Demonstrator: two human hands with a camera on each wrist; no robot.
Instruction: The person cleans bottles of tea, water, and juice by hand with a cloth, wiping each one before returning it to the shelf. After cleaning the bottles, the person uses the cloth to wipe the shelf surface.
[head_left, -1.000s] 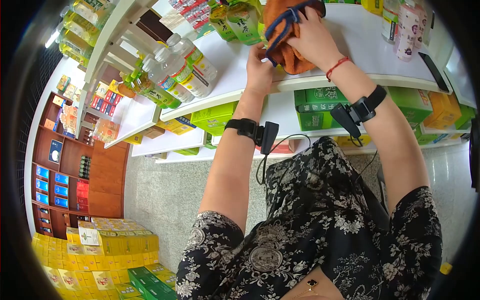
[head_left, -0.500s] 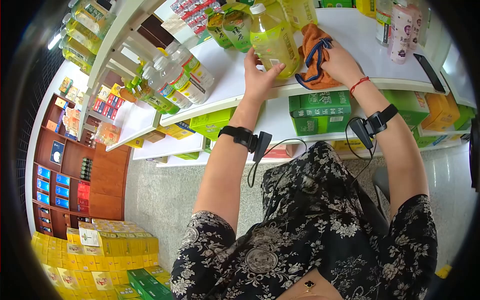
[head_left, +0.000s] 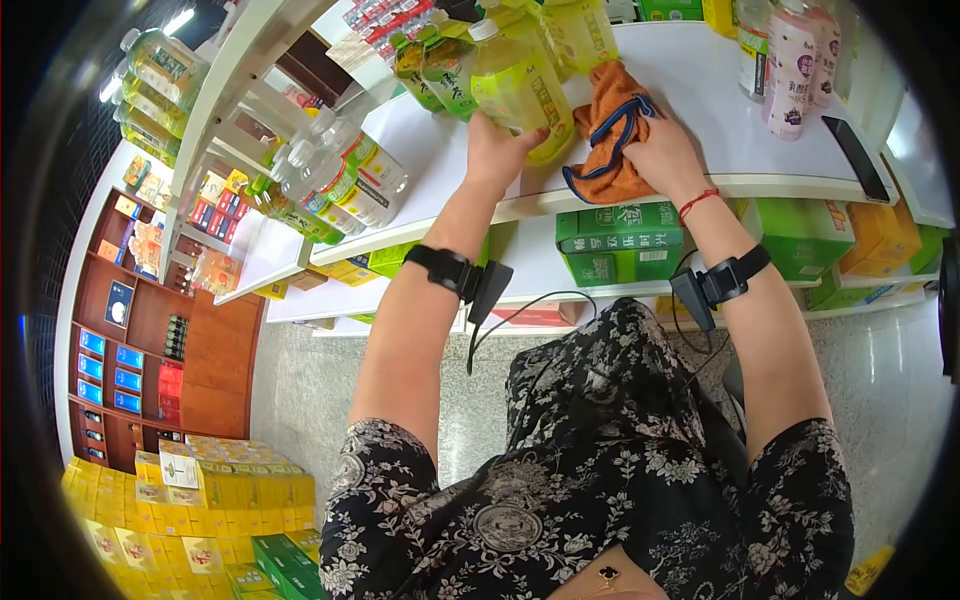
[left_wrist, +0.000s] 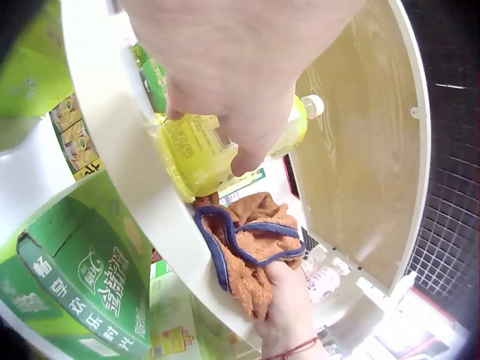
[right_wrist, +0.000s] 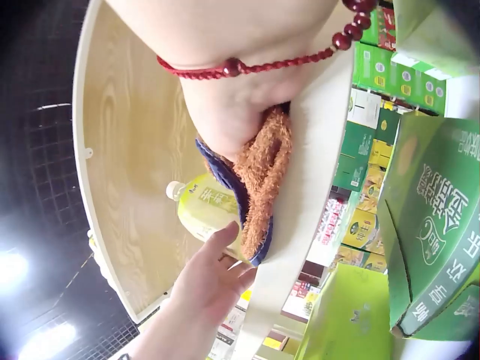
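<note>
My left hand [head_left: 498, 152] grips the lower part of a yellow-green drink bottle [head_left: 522, 88], with the thumb across its front. The bottle stands upright near the shelf's front edge, beside two green tea bottles [head_left: 447, 75]. In the left wrist view the bottle's white cap [left_wrist: 313, 106] shows beyond the hand. Just to the right, my right hand [head_left: 668, 155] holds a crumpled orange-brown cloth [head_left: 608, 165] with dark blue trim against the white shelf [head_left: 720, 90]. Part of the cloth is hidden under that hand in the right wrist view.
More yellow-green bottles [head_left: 580, 35] stand behind. Clear bottles [head_left: 345, 175] line the left shelf. At the right are pink bottles [head_left: 790, 75] and a black phone-like slab [head_left: 855, 158] by the edge. Green cartons [head_left: 620, 245] sit on the shelf below.
The right hand has come down and right with the cloth, uncovering the yellow-green bottle. The left hand has taken hold of that bottle, which has shifted slightly left towards the green tea bottles.
</note>
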